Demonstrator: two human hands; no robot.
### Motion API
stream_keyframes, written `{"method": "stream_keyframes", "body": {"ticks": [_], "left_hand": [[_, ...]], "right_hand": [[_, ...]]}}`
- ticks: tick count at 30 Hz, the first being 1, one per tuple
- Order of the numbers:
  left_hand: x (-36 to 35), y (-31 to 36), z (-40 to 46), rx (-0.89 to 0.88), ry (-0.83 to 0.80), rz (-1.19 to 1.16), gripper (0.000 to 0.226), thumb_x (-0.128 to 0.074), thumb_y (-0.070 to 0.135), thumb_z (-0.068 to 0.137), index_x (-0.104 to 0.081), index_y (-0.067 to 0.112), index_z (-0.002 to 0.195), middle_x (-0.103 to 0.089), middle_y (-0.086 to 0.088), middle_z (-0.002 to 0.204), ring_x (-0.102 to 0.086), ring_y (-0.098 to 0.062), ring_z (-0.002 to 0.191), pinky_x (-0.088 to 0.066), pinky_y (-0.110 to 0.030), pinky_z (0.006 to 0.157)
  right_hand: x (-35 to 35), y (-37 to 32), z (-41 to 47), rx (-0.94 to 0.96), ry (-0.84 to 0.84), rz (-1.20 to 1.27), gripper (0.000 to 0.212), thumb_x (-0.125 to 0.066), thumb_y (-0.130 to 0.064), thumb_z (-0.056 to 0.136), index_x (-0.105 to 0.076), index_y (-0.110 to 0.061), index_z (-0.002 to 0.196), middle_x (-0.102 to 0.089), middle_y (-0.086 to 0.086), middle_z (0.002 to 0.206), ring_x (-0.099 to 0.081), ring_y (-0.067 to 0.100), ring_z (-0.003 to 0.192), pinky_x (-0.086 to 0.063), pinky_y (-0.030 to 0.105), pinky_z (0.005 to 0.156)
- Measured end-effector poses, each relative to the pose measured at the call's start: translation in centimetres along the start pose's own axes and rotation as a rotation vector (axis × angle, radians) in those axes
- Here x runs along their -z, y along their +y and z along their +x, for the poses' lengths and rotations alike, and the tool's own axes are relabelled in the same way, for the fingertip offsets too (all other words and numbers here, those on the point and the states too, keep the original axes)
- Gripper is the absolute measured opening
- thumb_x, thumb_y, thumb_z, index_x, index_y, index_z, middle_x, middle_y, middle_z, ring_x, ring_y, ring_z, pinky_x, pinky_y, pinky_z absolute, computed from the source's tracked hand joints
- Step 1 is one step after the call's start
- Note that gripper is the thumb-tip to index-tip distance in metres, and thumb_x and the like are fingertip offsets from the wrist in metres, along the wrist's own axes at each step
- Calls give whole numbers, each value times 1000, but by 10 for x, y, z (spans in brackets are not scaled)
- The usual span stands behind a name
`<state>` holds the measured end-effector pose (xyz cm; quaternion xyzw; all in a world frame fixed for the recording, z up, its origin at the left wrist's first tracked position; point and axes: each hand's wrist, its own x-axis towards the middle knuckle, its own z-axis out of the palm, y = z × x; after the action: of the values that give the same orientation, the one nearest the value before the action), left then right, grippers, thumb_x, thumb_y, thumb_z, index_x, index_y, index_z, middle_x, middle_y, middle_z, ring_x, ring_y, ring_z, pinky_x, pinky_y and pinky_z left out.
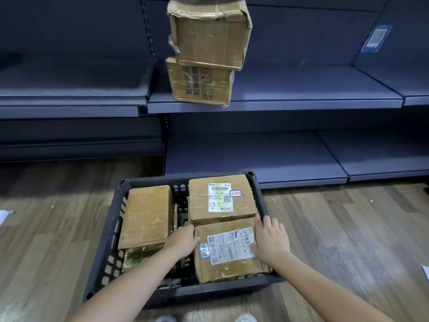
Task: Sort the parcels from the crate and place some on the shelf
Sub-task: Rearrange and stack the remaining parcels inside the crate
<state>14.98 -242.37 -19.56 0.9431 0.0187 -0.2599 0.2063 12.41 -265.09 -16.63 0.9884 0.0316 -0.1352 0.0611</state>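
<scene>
A black plastic crate (109,231) sits on the wooden floor and holds several cardboard parcels. The nearest one, a labelled parcel (228,263), lies at the crate's front right. My left hand (182,241) presses against its left side and my right hand (270,240) lies over its right top edge, so both hands clasp it. Behind it lies a second labelled parcel (220,197). A plain taped parcel (146,216) rests at the crate's left. On the middle shelf (301,102) two cardboard boxes are stacked, the upper box (209,33) on the lower printed box (200,83).
Dark blue shelving runs across the back, with a low shelf (267,161) just behind the crate. White paper scraps lie on the floor at far left (4,216) and far right (426,273). My shoes (204,318) show at the bottom edge.
</scene>
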Motion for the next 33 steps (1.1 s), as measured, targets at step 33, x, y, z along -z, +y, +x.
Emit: {"method": "stream_keyframes", "body": {"ticks": [33], "left_hand": [[61,-125,-16,382,347,-481,50,-65,30,85,-45,5,123,-50,-14,125,-59,-28,104,-52,-35,82]], "right_hand": [[46,-216,56,66,-354,1024,26,-46,-7,89,-53,-11,113,-61,12,119,-56,29,111,-45,31,89]]}}
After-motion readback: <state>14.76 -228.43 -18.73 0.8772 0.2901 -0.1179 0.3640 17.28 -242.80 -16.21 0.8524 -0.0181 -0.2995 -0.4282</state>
